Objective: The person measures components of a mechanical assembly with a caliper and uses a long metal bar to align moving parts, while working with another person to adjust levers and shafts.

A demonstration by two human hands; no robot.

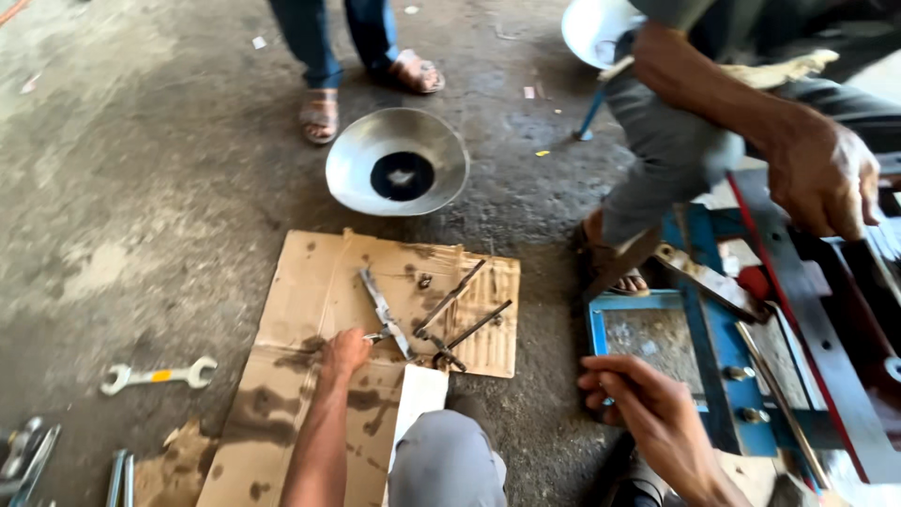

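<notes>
The left hand [343, 353] reaches forward onto the stained cardboard sheet [310, 310], fingers curled closed, seemingly on the handle of the pliers [385, 314] lying there. The right hand [648, 408] hovers half-open, holding nothing, beside the blue metal frame [699, 319].

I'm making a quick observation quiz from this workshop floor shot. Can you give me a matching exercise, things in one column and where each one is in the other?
Things:
1. open-ended wrench
2. metal bowl
3. left hand
4. right hand

Places:
A. at the edge of the blue metal frame
B. on the stained cardboard, at a small metal tool
C. alone on the bare concrete, left of the cardboard
D. on the floor beyond the cardboard, near sandalled feet

Pairs: 1-C, 2-D, 3-B, 4-A
</notes>
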